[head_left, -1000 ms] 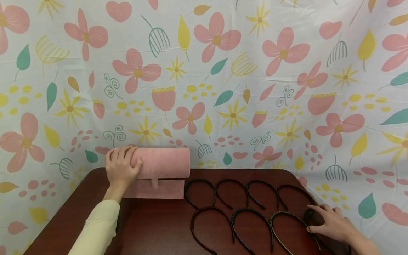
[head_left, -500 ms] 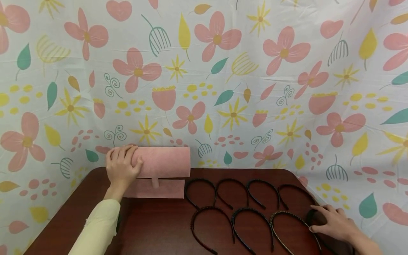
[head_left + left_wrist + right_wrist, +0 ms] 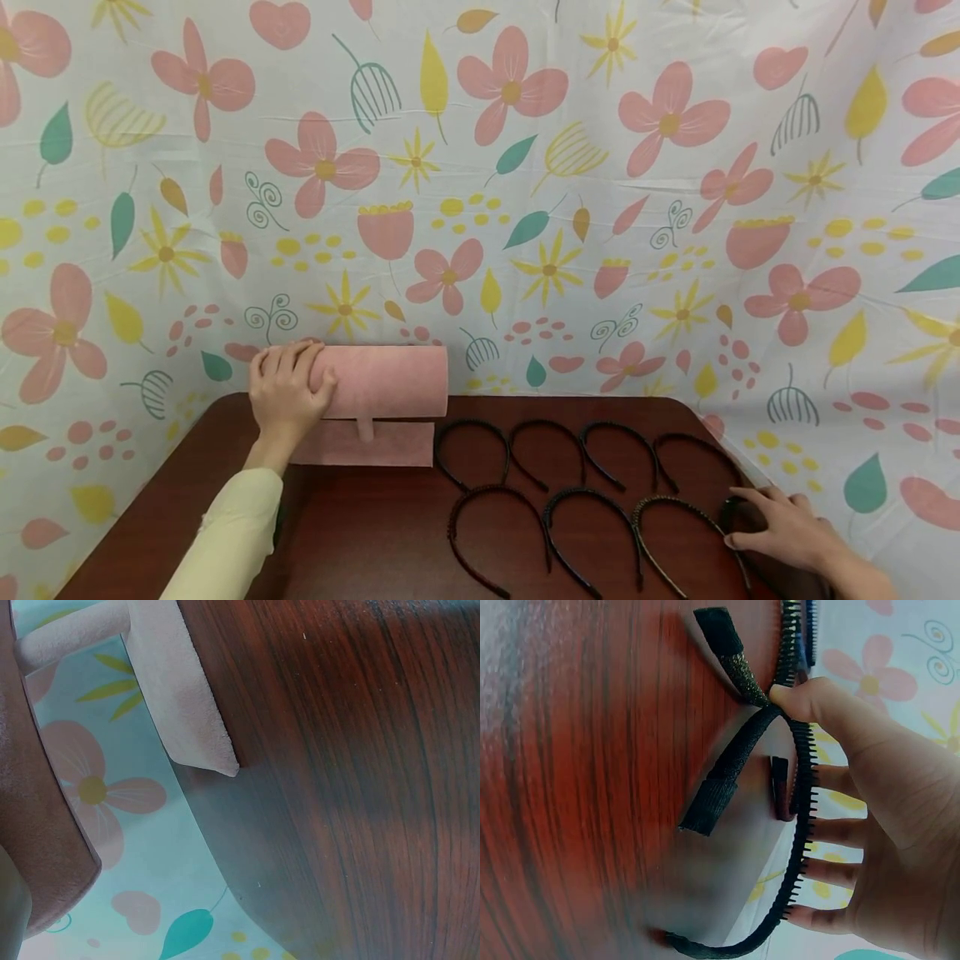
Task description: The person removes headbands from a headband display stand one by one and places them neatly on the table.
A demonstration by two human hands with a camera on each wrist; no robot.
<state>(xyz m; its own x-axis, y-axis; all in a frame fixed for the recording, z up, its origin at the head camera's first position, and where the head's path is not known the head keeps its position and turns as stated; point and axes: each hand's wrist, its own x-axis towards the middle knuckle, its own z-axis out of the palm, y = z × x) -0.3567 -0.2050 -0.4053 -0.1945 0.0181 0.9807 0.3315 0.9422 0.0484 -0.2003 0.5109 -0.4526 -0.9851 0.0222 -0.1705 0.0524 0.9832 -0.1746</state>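
At the back left of the table, my left hand (image 3: 288,396) grips the left end of a pink display stand (image 3: 390,383): fingers over the top of its roll, thumb in front. In the left wrist view the stand's base (image 3: 180,697) sits on the wood, the roll apart from it on a short post. On the right, my right hand (image 3: 791,532) holds a dark toothed headband (image 3: 802,802) between thumb and fingers; the fingers reach behind its teeth. Beside the thumb, this band meets a gold-flecked headband (image 3: 678,502).
Several other thin headbands lie in two rows across the table's right half, among them a dark red one (image 3: 491,490) and a black one (image 3: 588,493). The brown table (image 3: 360,533) ends at a hanging flowered cloth (image 3: 480,208).
My right hand has shifted slightly right and toward me. The gold-flecked headband has slid a little to the left. My left hand and the pink stand stay in place.
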